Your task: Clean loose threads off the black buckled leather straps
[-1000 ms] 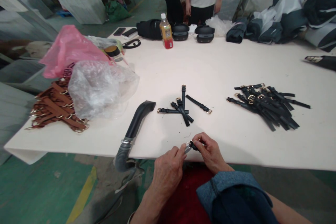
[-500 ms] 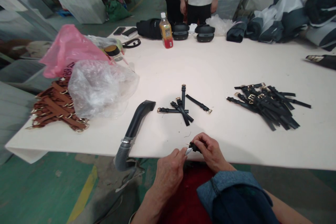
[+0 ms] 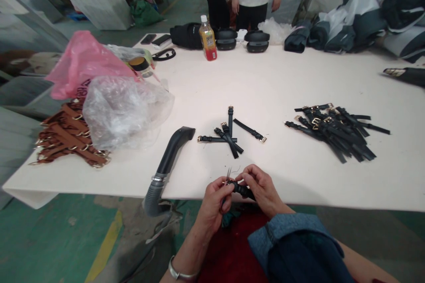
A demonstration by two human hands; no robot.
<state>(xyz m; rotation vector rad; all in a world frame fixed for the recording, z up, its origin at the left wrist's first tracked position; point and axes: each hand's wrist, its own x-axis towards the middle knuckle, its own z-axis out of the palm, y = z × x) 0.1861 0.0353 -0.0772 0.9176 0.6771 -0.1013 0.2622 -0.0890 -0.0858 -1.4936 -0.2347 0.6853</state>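
My left hand point(image 3: 217, 201) is closed, pinching the buckle end of a short black strap point(image 3: 244, 190) between thumb and finger. Small scissors point(image 3: 229, 173) are tucked in the same hand, their thin pointed blades sticking up past the fingers. My right hand point(image 3: 264, 190) grips the strap from the other side, fingers bent over it. Both hands are at the table's near edge. Just beyond them lies a loose cluster of several black buckle straps point(image 3: 229, 135), one apart on its right. Further right is a bigger heap of black straps point(image 3: 341, 132).
A black suction nozzle on a hose point(image 3: 169, 154) rises over the table edge at left. Brown straps point(image 3: 68, 135) lie beneath clear plastic point(image 3: 122, 110) and a pink bag point(image 3: 83, 62). A drink bottle point(image 3: 208, 40) stands at the back, where two people stand.
My left hand has turned, so the blades now point up, and it has taken hold of the strap's buckle end. More of the strap shows between my hands.
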